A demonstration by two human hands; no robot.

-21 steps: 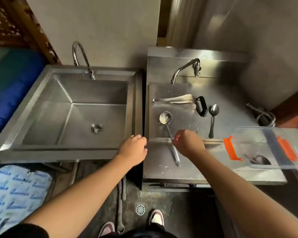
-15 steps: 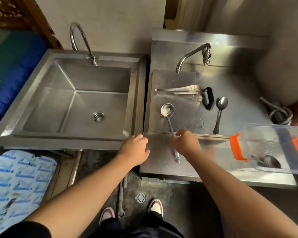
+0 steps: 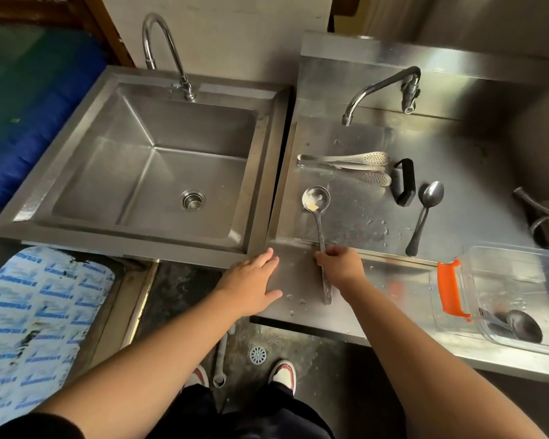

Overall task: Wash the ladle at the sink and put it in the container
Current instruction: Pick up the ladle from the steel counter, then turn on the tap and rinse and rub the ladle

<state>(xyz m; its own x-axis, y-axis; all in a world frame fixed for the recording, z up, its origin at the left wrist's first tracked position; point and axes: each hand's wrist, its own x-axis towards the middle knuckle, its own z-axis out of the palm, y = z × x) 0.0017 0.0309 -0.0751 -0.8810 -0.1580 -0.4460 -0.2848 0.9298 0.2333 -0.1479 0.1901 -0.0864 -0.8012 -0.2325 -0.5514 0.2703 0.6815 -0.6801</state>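
— Where is your steel ladle [image 3: 318, 224] with the food-smeared round bowl?

— It lies on the wet stainless steel drainboard [image 3: 355, 213], handle toward you, right of the square steel sink [image 3: 152, 166].

— Your hands?

— Your right hand [image 3: 341, 267] has its fingers curled around the handle. Your left hand [image 3: 251, 285] rests flat, fingers together, on the counter edge.

— The clear plastic container [image 3: 507, 296] with orange clips?

— Far right, holding dark spoons.

The right hand [image 3: 341, 267] pinches the thin handle of a small metal ladle [image 3: 317, 206] with yellow food bits in its bowl. The left hand [image 3: 251, 286] lies flat on the wet steel counter [image 3: 355, 217]. A deep steel sink [image 3: 146, 166] sits left. A clear plastic container with orange clips [image 3: 501, 293] stands right.
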